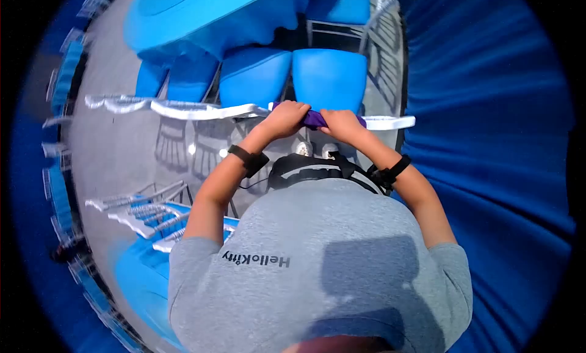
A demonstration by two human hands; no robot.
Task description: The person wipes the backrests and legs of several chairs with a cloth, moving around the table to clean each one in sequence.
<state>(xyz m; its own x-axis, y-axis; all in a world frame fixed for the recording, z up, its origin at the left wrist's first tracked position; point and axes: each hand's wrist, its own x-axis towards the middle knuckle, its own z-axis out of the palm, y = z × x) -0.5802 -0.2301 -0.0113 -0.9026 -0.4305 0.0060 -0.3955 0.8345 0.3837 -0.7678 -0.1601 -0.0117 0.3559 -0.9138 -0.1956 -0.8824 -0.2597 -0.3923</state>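
My left hand (285, 119) is closed over a strip of purple cloth (315, 118) at the white top rail of a chair back. Right beside it, my right hand (343, 126) is closed on the same cloth, its fingers bent over the edge. The cloth lies along the white chair back (390, 123), whose bare end shows to the right of my right hand. Much of the cloth is hidden under both hands. Just beyond the rail is a blue chair seat (329, 75).
A row of white chair backs (201, 111) continues to the left. A table with a bright blue cover (207, 17) stands ahead. More white chairs (149, 215) are at lower left. A dark blue draped curtain (482, 139) runs along the right side.
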